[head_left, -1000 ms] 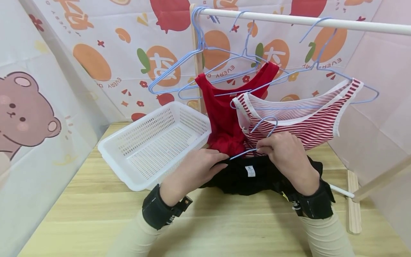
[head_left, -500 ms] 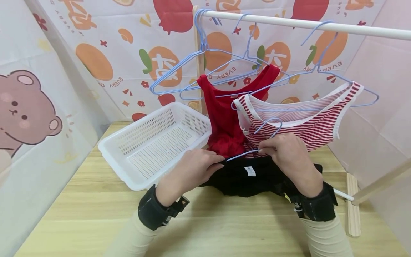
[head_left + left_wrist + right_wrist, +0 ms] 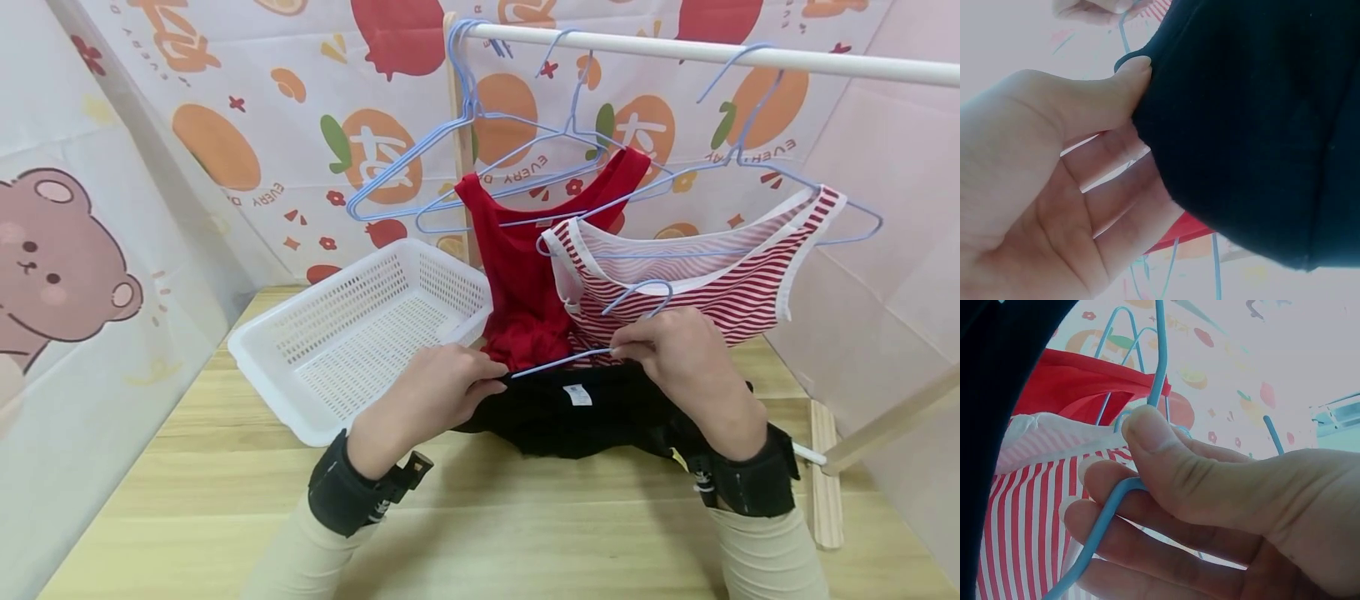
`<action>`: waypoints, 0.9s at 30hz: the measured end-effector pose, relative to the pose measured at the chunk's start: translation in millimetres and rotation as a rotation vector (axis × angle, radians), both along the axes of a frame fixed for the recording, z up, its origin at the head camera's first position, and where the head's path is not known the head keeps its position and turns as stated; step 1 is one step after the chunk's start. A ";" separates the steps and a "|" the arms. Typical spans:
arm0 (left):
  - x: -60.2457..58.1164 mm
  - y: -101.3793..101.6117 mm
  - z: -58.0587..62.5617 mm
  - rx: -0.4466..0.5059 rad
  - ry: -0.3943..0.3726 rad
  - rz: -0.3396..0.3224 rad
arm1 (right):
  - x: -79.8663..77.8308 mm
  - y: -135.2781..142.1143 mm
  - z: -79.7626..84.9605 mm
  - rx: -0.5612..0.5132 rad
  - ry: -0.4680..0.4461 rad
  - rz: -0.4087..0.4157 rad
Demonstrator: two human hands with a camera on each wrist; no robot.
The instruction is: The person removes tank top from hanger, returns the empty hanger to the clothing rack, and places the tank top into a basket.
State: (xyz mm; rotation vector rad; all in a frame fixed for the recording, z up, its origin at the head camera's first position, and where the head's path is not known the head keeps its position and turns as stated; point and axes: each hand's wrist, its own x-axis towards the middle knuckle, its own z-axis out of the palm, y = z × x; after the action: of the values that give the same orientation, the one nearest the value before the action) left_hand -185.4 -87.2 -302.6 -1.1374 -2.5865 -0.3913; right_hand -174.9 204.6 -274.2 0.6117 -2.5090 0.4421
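In the head view, my left hand (image 3: 435, 390) pinches the edge of a black garment (image 3: 551, 425) between thumb and fingers, beside the left arm of a light blue hanger (image 3: 558, 363). The left wrist view shows the thumb pressing the black cloth (image 3: 1241, 137). With my right hand (image 3: 686, 362) I grip the hanger just below its hook; in the right wrist view the blue wire (image 3: 1094, 540) passes under the thumb. A white label (image 3: 577, 395) shows inside the garment's opening. The hanger's right arm is hidden behind my right hand and the cloth.
Behind hang a red tank top (image 3: 525, 258) and a red-and-white striped top (image 3: 697, 300) on a white rail (image 3: 675, 52). Several bare blue hangers (image 3: 408, 167) hang at its left end. A white perforated basket (image 3: 273, 375) stands left, and a wooden rack foot (image 3: 827, 492) stands right.
My left hand has drawn the black cloth's edge leftward. My right hand has shifted slightly right with the hanger, so more of the hanger's left arm shows between the hands.
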 end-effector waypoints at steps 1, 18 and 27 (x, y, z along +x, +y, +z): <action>0.0 -0.7 0.7 0.002 -0.009 0.002 | 0.1 0.5 -0.1 -0.003 0.006 0.005; -2.2 -11.3 8.7 0.076 -0.071 0.099 | -4.1 12.8 -0.5 -0.042 0.061 0.020; -4.4 -15.0 9.5 0.067 -0.093 0.103 | -7.0 12.6 0.0 -0.048 0.020 0.023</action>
State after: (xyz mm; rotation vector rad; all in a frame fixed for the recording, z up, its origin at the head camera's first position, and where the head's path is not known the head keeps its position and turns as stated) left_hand -189.8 -102.3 -293.1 -0.9812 -2.6766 -0.5137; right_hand -182.0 217.2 -274.3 0.6245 -2.4671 0.5004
